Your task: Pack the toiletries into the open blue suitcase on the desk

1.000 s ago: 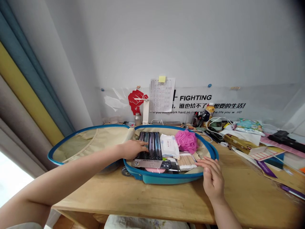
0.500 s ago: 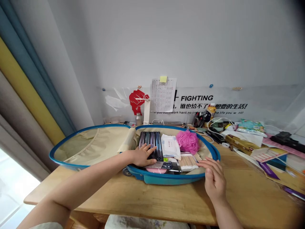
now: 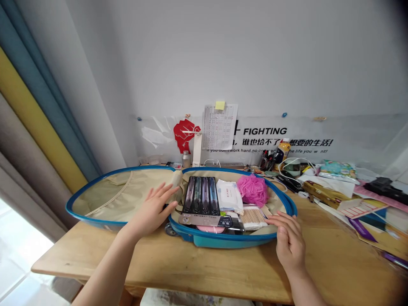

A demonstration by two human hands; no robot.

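**Q:** On the wooden table [image 3: 191,267], where does the suitcase [image 3: 223,239] lie?
**A:** At the centre, opened flat. The left half shows bare lining; the right half is packed.
**Q:** Left hand [image 3: 153,209]?
**A:** Fingers spread wide, holding nothing, at the hinge between the halves, just left of the toothbrush pack [image 3: 202,199].
**Q:** Right hand [image 3: 289,242]?
**A:** Flat, palm down, holding nothing. Fingertips [image 3: 276,222] rest at the near right rim, just beside the cotton swab box [image 3: 253,216].
**Q:** Other contents?
**A:** Wipes pack [image 3: 228,195] and pink bath sponge [image 3: 253,190], right of the toothbrush pack.
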